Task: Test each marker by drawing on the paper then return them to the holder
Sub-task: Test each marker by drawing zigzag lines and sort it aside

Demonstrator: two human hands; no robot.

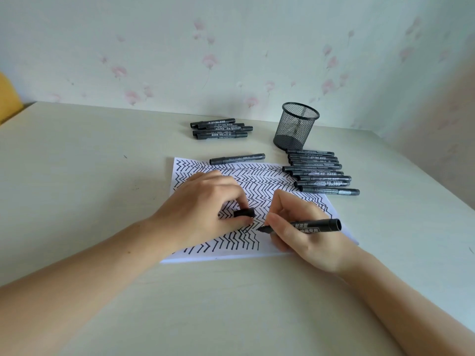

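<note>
Head view: your right hand point(305, 227) gripped an uncapped black marker point(308, 226) between thumb and fingers, its barrel lying nearly level and pointing right, its tip touching the paper point(259, 181) near the sheet's lower middle. Your left hand point(203, 201) pinched the marker's black cap point(244, 213) between thumb and forefinger, just left of the tip, with the heel of the hand resting over the sheet. The paper lay flat on the pale counter point(90, 176) and was covered in rows of black zigzag strokes across nearly its whole face.

A single capped marker point(237, 159) lay crosswise at the paper's far edge. Beyond it, near the wall, a small cluster of capped markers point(221, 129) lay side by side. To the right, a longer row of capped markers point(318, 172) lay stacked parallel, the nearest ones overlapping the paper's right corner. The black mesh holder point(296, 129) stood upright just behind that row; no marker rose above its rim. Floral wallpaper point(231, 47) backed the counter, and both of your bare forearms reached in from the lower corners of the frame.
</note>
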